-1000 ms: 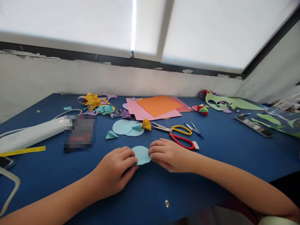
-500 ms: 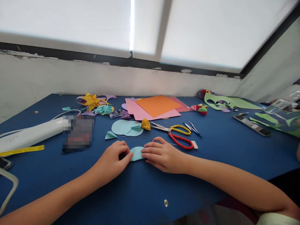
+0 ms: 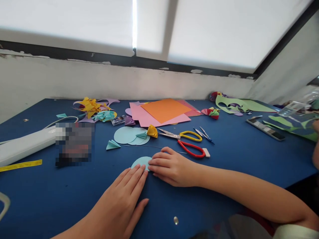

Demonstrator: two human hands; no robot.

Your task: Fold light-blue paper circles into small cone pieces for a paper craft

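Note:
A light blue paper half-circle (image 3: 138, 161) lies on the blue table in front of me, its curved edge facing away. My left hand (image 3: 127, 192) rests palm down with fingers straight and fingertips on the paper's near edge; the thumb is stretched apart. From the right, my right hand (image 3: 171, 167) holds the paper's right end against the table, its fingers covering that corner. Just beyond are flat light blue paper circles (image 3: 124, 135), a folded light blue cone (image 3: 113, 145), a yellow folded paper piece (image 3: 152, 131) and scissors (image 3: 189, 136) with one yellow and one red handle.
Pink sheets (image 3: 136, 111) and an orange sheet (image 3: 165, 109) lie toward the wall. A white eraser (image 3: 206, 152), a phone (image 3: 265, 128) and green paper scraps (image 3: 249, 104) are to the right. A white power strip (image 3: 30, 142) and yellow tape (image 3: 22, 165) lie left.
My left hand has gone from curled fingers at the paper's left end to lying flat along its near edge. My right hand has stayed at the right end.

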